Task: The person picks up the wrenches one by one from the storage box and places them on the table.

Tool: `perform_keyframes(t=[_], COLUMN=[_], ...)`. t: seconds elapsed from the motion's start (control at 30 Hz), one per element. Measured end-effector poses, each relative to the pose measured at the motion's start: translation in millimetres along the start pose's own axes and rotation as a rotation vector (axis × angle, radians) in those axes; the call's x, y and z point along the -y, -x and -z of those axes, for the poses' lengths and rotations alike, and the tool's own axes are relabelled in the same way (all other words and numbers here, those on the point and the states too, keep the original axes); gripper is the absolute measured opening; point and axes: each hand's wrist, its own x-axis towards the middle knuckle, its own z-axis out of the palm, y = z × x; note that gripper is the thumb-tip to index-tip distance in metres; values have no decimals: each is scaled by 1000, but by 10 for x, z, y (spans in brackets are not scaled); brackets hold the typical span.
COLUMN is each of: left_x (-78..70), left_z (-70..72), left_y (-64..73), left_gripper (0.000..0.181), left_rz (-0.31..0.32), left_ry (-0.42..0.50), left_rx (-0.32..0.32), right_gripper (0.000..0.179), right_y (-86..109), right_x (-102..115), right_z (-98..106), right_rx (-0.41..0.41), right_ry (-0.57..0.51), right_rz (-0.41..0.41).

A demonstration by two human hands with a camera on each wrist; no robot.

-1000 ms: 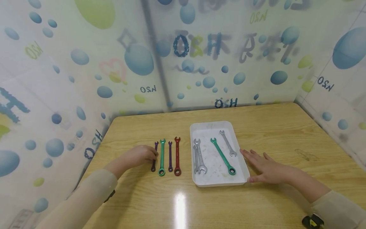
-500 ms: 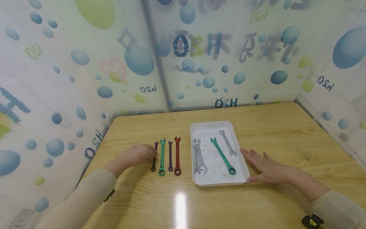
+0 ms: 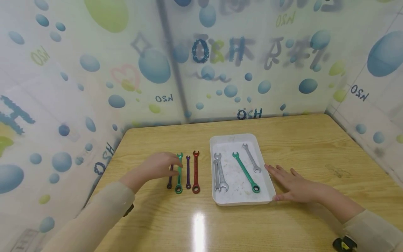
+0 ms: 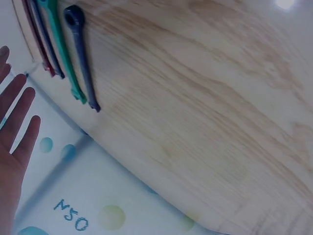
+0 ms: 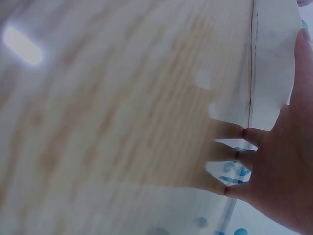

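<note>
Four-colour order aside, a row of wrenches lies left of the tray: a dark purple wrench (image 3: 170, 181), a green wrench (image 3: 179, 179), a thin purple wrench (image 3: 188, 175) and a red wrench (image 3: 196, 171). My left hand (image 3: 158, 166) hovers over the two leftmost, hiding part of each. Its fingers (image 4: 22, 122) look extended and apart from the wrenches in the left wrist view. Straight fingers of my right hand (image 3: 294, 186) touch the right wall of a white tray (image 3: 233, 201). Inside lie another green wrench (image 3: 245, 170) and silver wrenches (image 3: 251, 158).
The wooden table (image 3: 302, 147) carries the tray and the row. Patterned wall sheeting (image 3: 220, 94) rises behind the table and along both sides. A bright reflection (image 3: 198, 227) shows near the front.
My left hand has lifted off the dark purple wrench and shifted right, over the green one. The right hand has stayed against the tray.
</note>
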Motion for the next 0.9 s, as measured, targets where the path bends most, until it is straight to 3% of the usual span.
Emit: perform_keyframes(t=[0.43, 0.9], left_x=[-274, -528], left_z=[113, 138], left_y=[-363, -731], left_gripper=[23, 25], left_rz=[-75, -115], left_ry=[-19, -9], left_rx=[-50, -36], right_gripper=[99, 99], right_y=[-16, -23], right_x=[-12, -27], right_z=[-4, 0], right_rx=[11, 25], right_ry=[-4, 2], right_rz=[-16, -19])
